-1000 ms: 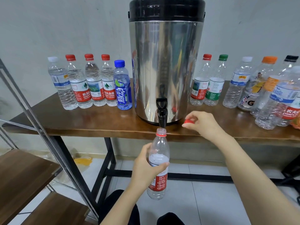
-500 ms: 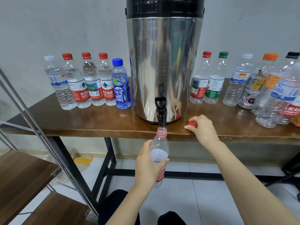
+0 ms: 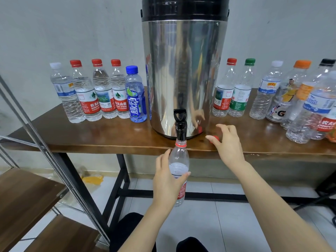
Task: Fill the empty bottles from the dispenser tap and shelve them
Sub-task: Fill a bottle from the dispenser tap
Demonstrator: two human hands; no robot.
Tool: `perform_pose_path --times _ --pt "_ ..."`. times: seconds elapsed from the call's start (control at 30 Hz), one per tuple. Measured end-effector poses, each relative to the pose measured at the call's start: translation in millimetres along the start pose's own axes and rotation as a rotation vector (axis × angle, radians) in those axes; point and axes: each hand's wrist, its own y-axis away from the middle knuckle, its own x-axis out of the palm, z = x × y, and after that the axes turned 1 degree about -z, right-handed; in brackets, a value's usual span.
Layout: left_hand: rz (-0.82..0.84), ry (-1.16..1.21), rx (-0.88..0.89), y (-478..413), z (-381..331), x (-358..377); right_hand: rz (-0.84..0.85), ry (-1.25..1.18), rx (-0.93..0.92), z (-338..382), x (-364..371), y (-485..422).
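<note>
**Plain Wall, Tiled Floor, Wooden Furniture**

A pale grey wall (image 3: 72, 24) is seen behind, evenly lit and faintly scuffed. A long brown wooden surface (image 3: 91, 137) is set before it, carried on black metal legs (image 3: 123, 171) joined by a low crossbar. Pale glossy floor tiles (image 3: 227, 224) are laid beneath. At the left, a shelf unit of dark wooden boards (image 3: 23, 197) is framed by slanted grey metal rods. A yellow scrap (image 3: 92, 179) is seen on the floor near the wall.

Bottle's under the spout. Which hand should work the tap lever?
Probably right. The left hand grips the bottle with its mouth at the spout, so it is busy. The right hand sits at the red cap on the table, close beside the tap lever.
</note>
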Motion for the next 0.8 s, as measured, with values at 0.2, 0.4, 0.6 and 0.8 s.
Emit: perform_pose_path --times 0.2,0.4,0.6,0.8 --pt "-0.012 -0.003 0.058 -3 4 3 -0.128 -0.199 -0.247 39 -29 12" --pt "0.041 0.006 0.071 -11 7 3 0.000 -0.226 -0.520 106 -52 9" --pt "0.017 -0.011 0.078 -16 10 2 0.046 -0.033 -0.511 130 -39 0" --pt "0.001 0.012 0.069 -16 9 2 -0.144 -0.036 -0.606 118 -29 13"
